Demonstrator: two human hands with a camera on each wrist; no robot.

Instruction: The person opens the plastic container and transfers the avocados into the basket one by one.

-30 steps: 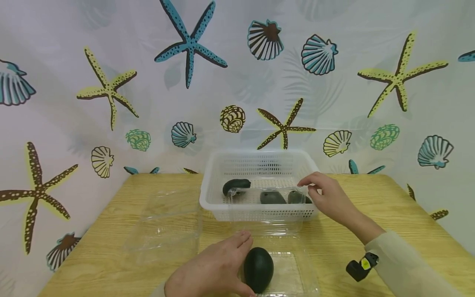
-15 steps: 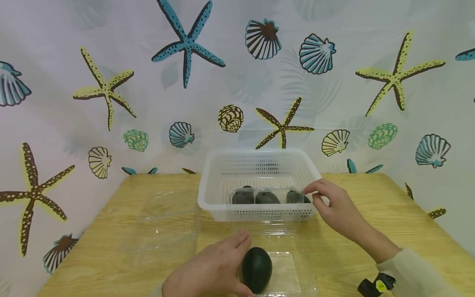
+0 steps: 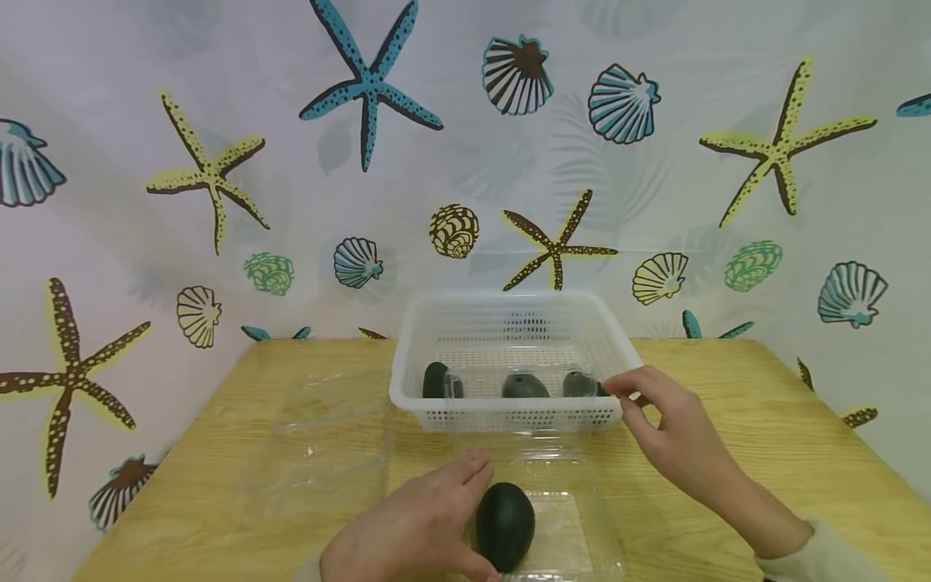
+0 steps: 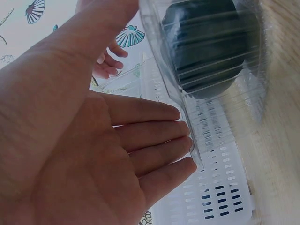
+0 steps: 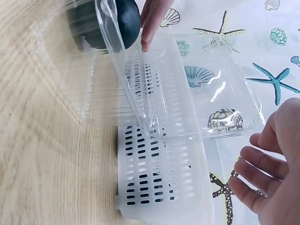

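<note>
A dark green egg-shaped fruit, like an avocado (image 3: 505, 527), lies in the base of a clear plastic clamshell box (image 3: 575, 529). The box's hinged lid (image 5: 201, 89) stands raised at its far side, in front of the basket. My left hand (image 3: 418, 521) rests at the box's left side, its straight fingers touching the rim in the left wrist view. The thumb lies near the avocado. To the right of the lid, my right hand (image 3: 680, 432) hovers by the basket's corner with loosely bent fingers and holds nothing. Its fingertips look close to the lid's corner in the right wrist view.
A white perforated basket (image 3: 429, 416) stands at the back of the wooden table (image 3: 196, 485), holding several more avocados (image 3: 525, 386), partly seen through the lid. Clear plastic packaging (image 3: 320, 453) lies on the left. A patterned cloth (image 3: 291, 178) hangs behind.
My right hand has moved right and slightly down, away from the lid's edge. The leftmost avocado in the basket has shifted. The left hand has stayed in place.
</note>
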